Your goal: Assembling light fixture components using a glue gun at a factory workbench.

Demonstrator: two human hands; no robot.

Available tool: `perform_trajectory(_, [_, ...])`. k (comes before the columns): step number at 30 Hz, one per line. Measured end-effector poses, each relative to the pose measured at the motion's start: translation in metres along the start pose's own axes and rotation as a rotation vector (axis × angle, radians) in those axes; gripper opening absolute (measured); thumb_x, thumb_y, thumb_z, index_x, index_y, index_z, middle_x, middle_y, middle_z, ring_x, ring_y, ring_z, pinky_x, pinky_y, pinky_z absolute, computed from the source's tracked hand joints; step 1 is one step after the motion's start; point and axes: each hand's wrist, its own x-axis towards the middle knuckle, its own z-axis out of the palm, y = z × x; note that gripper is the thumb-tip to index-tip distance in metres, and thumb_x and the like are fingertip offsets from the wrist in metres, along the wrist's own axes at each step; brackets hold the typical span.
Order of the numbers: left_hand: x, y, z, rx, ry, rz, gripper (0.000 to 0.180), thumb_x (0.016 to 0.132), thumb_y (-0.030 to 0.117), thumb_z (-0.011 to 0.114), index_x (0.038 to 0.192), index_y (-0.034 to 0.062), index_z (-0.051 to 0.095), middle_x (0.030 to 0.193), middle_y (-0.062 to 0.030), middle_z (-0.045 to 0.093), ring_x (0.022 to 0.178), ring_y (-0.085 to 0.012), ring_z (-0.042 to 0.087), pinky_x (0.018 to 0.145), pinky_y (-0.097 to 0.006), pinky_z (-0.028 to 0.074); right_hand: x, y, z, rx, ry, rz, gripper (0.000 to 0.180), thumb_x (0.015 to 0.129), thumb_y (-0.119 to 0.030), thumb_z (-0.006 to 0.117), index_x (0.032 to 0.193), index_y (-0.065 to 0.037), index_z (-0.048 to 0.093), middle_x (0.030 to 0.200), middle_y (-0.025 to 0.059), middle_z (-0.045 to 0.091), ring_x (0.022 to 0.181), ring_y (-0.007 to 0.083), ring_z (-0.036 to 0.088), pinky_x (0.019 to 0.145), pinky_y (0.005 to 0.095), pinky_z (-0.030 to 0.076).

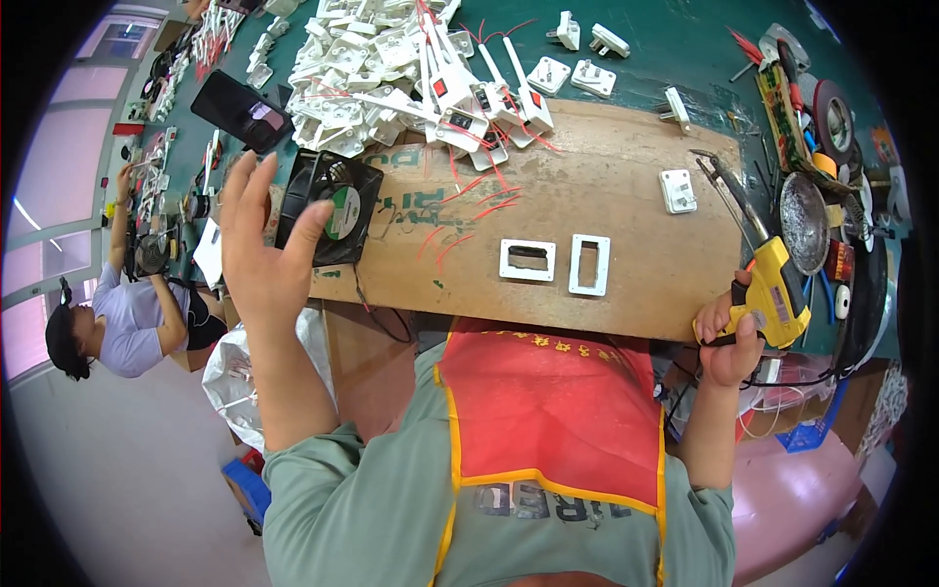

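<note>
My left hand is raised beside a black cooling fan, with its fingers apart and nothing in them. My right hand is wrapped round the handle of a yellow soldering gun. The gun's long metal tip points away from me, over the right end of a brown board. Two white rectangular frames lie side by side near the board's front edge. To their right, a white plug piece rests below the gun's tip. Short red wires are scattered across the board.
A large heap of white plastic housings covers the back left, with wired switch pieces at its edge. A phone lies left of it. Tools, tape and a metal dish crowd the right. Another person works at far left.
</note>
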Motion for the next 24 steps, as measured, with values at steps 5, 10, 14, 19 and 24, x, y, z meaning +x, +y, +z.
perform_trajectory(5, [0.016, 0.060, 0.047, -0.431, -0.204, -0.230, 0.031, 0.093, 0.013, 0.069, 0.122, 0.0013, 0.066, 0.095, -0.0070, 0.071, 0.082, -0.0133, 0.066, 0.075, -0.026, 0.052, -0.001, -0.002, 0.004, -0.013, 0.026, -0.017, 0.063, 0.089, -0.034, 0.068, 0.134, 0.003, 0.043, 0.070, 0.0032, 0.048, 0.052, 0.0130, 0.044, 0.049, 0.0280, 0.037])
perform_trajectory(10, [0.043, 0.054, 0.100, -0.157, -0.283, -0.293, 0.034, 0.093, 0.029, 0.065, 0.115, 0.0036, 0.069, 0.088, -0.0161, 0.072, 0.080, -0.0338, 0.069, 0.074, -0.040, 0.053, -0.001, -0.002, 0.007, 0.017, 0.060, 0.000, 0.063, 0.087, -0.032, 0.068, 0.133, 0.004, 0.044, 0.069, 0.0032, 0.048, 0.051, 0.0128, 0.044, 0.048, 0.0282, 0.037])
perform_trajectory(14, [0.046, 0.044, 0.114, -0.249, -0.235, -0.369, 0.033, 0.091, 0.031, 0.068, 0.109, 0.0037, 0.072, 0.090, -0.0147, 0.074, 0.077, -0.0286, 0.070, 0.074, -0.036, 0.054, 0.000, -0.001, 0.007, 0.023, 0.057, -0.007, 0.064, 0.088, -0.032, 0.069, 0.133, 0.005, 0.044, 0.068, 0.0030, 0.048, 0.051, 0.0126, 0.044, 0.048, 0.0280, 0.037])
perform_trajectory(19, [0.033, 0.057, 0.098, -0.425, -0.101, -0.385, 0.028, 0.086, 0.021, 0.075, 0.109, 0.0043, 0.072, 0.085, -0.0075, 0.073, 0.073, -0.0140, 0.068, 0.067, -0.028, 0.053, 0.000, 0.000, 0.005, 0.008, 0.050, -0.011, 0.064, 0.088, -0.033, 0.069, 0.133, 0.006, 0.044, 0.069, 0.0030, 0.049, 0.051, 0.0123, 0.044, 0.048, 0.0277, 0.037])
perform_trajectory(24, [-0.003, 0.086, 0.061, -0.661, -0.406, -0.097, 0.023, 0.085, 0.001, 0.076, 0.107, 0.0005, 0.072, 0.089, -0.0042, 0.071, 0.078, -0.0092, 0.064, 0.070, -0.022, 0.051, 0.000, -0.001, 0.005, -0.005, 0.035, -0.029, 0.064, 0.089, -0.034, 0.068, 0.134, 0.006, 0.044, 0.069, 0.0030, 0.049, 0.052, 0.0121, 0.044, 0.049, 0.0276, 0.038])
